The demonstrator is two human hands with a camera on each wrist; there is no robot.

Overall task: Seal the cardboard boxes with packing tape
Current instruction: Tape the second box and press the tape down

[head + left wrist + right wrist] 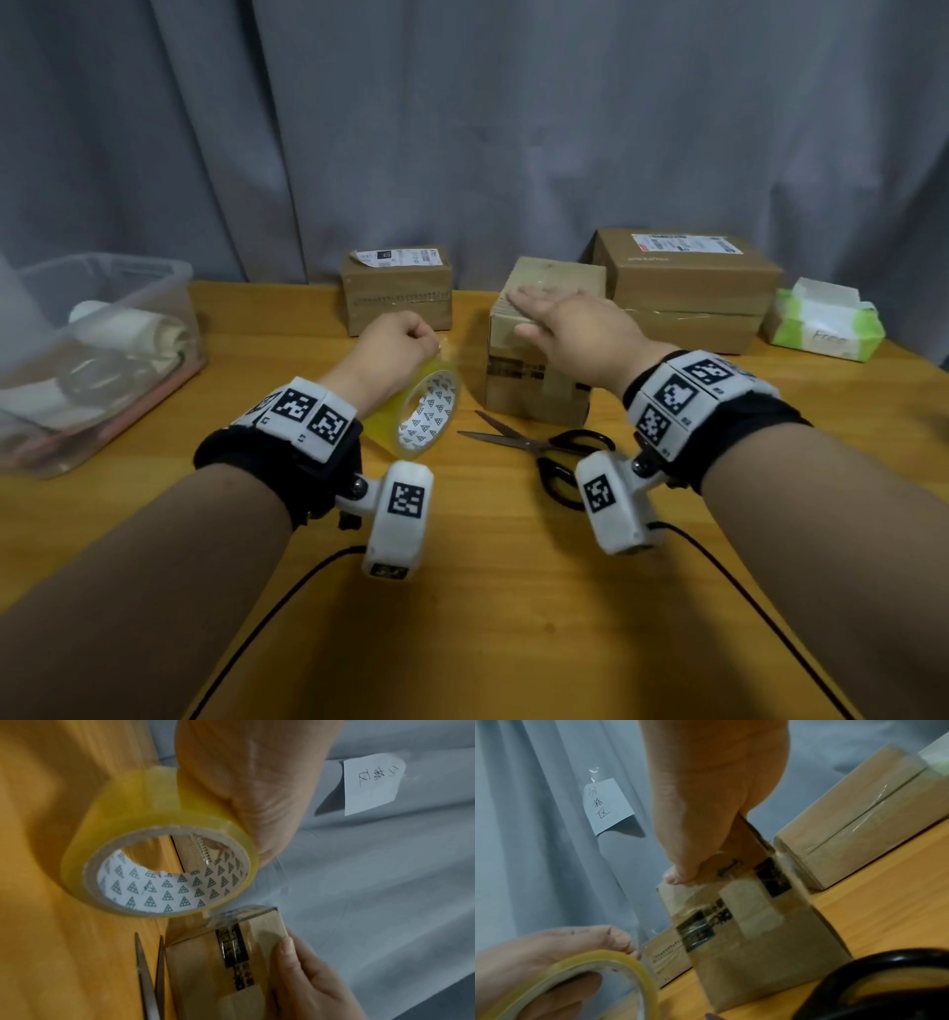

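Observation:
A small upright cardboard box [539, 360] stands mid-table, with clear tape and a black printed band across its front [731, 921]. My right hand [570, 324] lies flat on its top, fingers straight, thumb down the near edge. My left hand [395, 349] grips a roll of yellowish clear packing tape [421, 411] just left of the box, fingers curled over its rim; the roll's patterned core [167, 888] faces me. Two more boxes stand behind: a small one [398, 290] at the left and a larger one [688, 288] at the right.
Black-handled scissors [544, 447] lie open in front of the box. A clear plastic bin [92, 354] with rolled items sits at the far left. A green tissue pack [827, 329] is at the right. A grey curtain [462, 128] with a paper note [608, 805] hangs behind.

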